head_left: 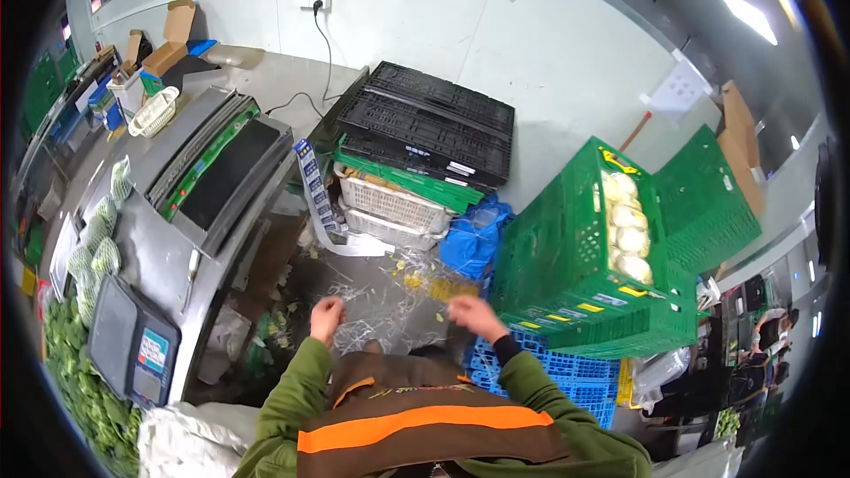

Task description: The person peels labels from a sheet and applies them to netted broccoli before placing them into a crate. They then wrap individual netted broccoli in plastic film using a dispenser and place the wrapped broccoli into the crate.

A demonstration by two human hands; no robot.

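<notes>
A clear plastic bag [390, 301] hangs stretched between the two hands. The left hand [326, 316] is curled shut, pinching one edge. The right hand [475, 316] is closed on the other edge. Just past the right hand stands a green crate [567, 257] with pale round vegetables [629, 230] inside. Left of the left hand sits a scale [133, 341] on the counter [164, 248].

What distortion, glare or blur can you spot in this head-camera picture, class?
Head view: strong fisheye bending, with a black vignette at the corners; the wall edges curve. Glare shows at the ceiling light. The left hand and right hand are slightly blurred, and the green crate looks skewed.
</notes>
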